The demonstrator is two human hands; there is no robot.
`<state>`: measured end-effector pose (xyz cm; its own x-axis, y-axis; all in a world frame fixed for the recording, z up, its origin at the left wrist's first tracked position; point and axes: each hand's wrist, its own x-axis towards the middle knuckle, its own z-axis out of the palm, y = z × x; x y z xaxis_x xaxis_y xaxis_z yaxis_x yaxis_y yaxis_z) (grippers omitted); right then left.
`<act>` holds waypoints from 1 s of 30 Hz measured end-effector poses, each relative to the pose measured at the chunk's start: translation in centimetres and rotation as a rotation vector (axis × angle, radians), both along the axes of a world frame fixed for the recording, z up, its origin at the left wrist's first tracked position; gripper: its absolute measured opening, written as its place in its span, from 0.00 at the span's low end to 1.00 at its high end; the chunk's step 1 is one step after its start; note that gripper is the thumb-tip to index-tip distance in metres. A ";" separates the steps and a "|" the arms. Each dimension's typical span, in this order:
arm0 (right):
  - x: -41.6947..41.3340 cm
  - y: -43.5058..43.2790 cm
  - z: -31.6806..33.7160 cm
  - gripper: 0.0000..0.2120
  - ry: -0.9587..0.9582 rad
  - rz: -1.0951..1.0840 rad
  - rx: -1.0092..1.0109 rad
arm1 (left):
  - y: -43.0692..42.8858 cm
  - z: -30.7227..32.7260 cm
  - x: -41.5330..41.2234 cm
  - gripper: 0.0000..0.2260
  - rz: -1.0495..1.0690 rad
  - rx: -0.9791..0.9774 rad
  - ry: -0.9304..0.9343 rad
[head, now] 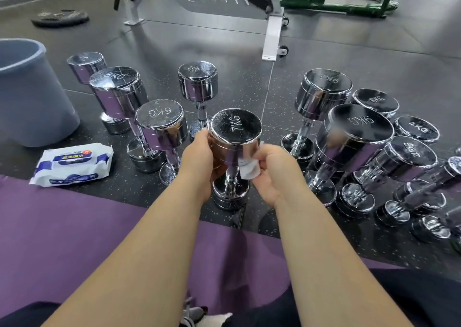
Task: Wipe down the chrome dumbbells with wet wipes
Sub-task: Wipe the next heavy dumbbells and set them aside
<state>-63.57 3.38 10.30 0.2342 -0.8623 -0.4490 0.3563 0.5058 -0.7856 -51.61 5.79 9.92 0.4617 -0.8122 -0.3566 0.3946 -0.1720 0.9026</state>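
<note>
7KG dumbbell [234, 129]: upright on the speckled black floor, just past the edge of the purple mat [74, 227], between both hands.
Left hand [199, 157]: fingers curled round the left side of the upper head, gripping it.
Right hand [272, 169]: pinching the wet wipe [249, 170].
Wet wipe: white, bunched, pressed against the right side of the upper head near its lower rim.
6KG dumbbell [159, 117]: on end, just left, among others.
9KG dumbbell [359, 124]: on end, right, in a crowded cluster.
Wipes pack [72, 164]: flat on the floor, far left, near the grey bin [30, 94].
</note>
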 end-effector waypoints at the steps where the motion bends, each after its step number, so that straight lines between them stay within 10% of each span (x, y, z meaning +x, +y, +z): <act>1: -0.2 -0.1 0.1 0.09 -0.054 -0.007 0.004 | 0.1 -0.1 0.0 0.13 -0.009 -0.012 -0.009; 13: 0.5 -1.3 -2.5 0.15 -0.146 0.035 0.056 | -0.1 -2.5 0.1 0.11 -0.150 0.139 -0.021; 17: 0.9 -2.6 -2.4 0.25 -0.174 0.104 -0.051 | -1.1 -1.1 0.4 0.35 -0.191 0.023 -0.037; 30: -0.6 -6.8 -2.1 0.20 -0.234 0.011 -0.185 | -5.5 -0.6 -1.3 0.23 -0.314 -0.160 -0.062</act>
